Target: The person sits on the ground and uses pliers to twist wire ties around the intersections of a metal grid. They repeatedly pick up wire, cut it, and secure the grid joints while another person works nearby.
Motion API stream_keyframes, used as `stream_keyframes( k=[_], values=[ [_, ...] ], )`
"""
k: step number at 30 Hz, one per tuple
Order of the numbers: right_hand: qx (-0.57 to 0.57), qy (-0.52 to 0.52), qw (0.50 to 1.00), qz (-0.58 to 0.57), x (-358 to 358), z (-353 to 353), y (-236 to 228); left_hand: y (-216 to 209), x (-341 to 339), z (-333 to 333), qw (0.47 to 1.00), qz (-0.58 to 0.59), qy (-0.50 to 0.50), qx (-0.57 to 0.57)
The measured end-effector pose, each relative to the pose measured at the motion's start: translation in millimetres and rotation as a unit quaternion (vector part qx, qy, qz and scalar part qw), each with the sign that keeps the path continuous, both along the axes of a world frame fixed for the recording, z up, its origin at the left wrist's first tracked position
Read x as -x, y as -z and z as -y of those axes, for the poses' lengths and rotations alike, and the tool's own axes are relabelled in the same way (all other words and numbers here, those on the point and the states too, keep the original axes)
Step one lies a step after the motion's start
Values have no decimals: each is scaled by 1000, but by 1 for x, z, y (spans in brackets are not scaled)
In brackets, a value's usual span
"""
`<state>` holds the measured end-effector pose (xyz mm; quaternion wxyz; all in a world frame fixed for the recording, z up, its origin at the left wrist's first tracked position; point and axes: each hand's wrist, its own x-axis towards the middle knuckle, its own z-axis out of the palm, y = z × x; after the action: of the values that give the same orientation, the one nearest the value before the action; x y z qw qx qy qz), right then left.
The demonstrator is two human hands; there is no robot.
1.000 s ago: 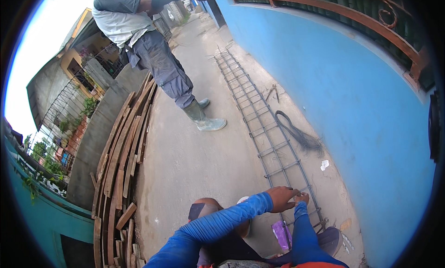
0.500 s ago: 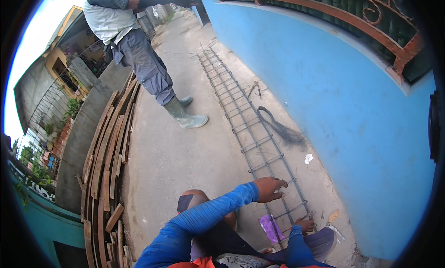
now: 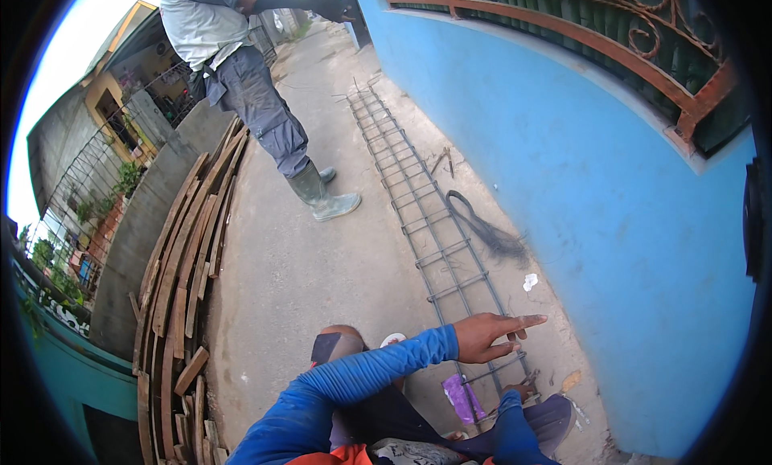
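Note:
A long steel rebar cage point(image 3: 425, 222), made of rods with stirrups tied across, lies on the concrete beside the blue wall. Over its near end hovers my left hand point(image 3: 490, 337), fingers apart, the index finger stretched out to the right. Low at the near end, my right hand point(image 3: 519, 393) is closed beside the last stirrup. A small grey metal piece shows at its fingers, too small to name. A purple packet point(image 3: 461, 399) lies under the rods. A bundle of dark tie wire point(image 3: 489, 233) rests at the cage's right side.
A blue wall point(image 3: 579, 167) with a rusty window grille runs along the right. Wooden planks point(image 3: 183, 272) are stacked at left. A person in rubber boots point(image 3: 322, 198) stands ahead, left of the cage. Bits of metal and a white scrap point(image 3: 530, 282) lie near the wall.
My left hand has moved right across the cage, and its index finger has straightened out. My right hand stays low at the near end. The other person's arm has shifted slightly.

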<state>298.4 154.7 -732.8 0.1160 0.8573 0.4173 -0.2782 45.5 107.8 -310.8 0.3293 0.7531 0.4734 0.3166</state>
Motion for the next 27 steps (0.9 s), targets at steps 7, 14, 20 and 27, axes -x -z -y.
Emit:
stream_keyframes(
  k=[7,14,20,27],
  values=[
    [-3,-14,1000,-3,12,-7,-23,-9,-6,-5,998,-6,-39,41],
    [-12,-28,1000,-4,24,-13,-47,-76,-44,-22,999,-50,-6,-5],
    [-28,-27,999,-22,24,-16,-42,-142,-87,-19,976,8,100,-195],
    [-192,28,966,-172,23,-17,-72,-48,-22,8,990,-96,-103,-27]
  ],
)
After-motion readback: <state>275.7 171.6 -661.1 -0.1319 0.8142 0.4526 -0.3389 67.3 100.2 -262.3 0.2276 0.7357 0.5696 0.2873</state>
